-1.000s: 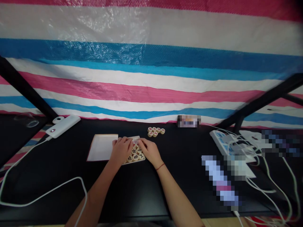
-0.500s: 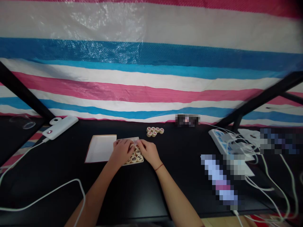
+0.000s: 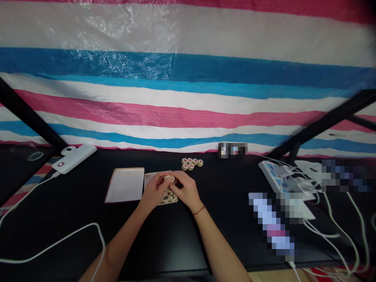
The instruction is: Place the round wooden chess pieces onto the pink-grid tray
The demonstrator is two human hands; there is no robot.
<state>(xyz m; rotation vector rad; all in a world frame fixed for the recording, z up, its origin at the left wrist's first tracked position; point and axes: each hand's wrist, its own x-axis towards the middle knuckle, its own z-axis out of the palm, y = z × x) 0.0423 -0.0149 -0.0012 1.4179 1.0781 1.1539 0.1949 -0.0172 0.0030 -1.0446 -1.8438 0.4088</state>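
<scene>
A shallow white tray (image 3: 149, 177) lies on the black table (image 3: 164, 231) and holds several round wooden chess discs (image 3: 169, 197) with black characters. My left hand (image 3: 152, 192) and my right hand (image 3: 185, 190) meet over the tray, fingers curled. Between their fingertips they pinch a wooden disc (image 3: 168, 178), raised a little above the others. The hands hide most of the tray. Beside it on the left lies its flat white lid (image 3: 125, 189). A small cluster of discs with red characters (image 3: 192, 163) sits behind the tray.
A white power bank (image 3: 73, 157) with a white cable (image 3: 58, 241) lies at the left. A power strip (image 3: 279, 175) with a tangle of white cables is at the right. Behind the table hangs a striped tarpaulin (image 3: 188, 90), and black bars (image 3: 29, 113) slant at both sides.
Both hands lay flat on the discs in the tray. Now their fingers have curled up and lifted a disc between them.
</scene>
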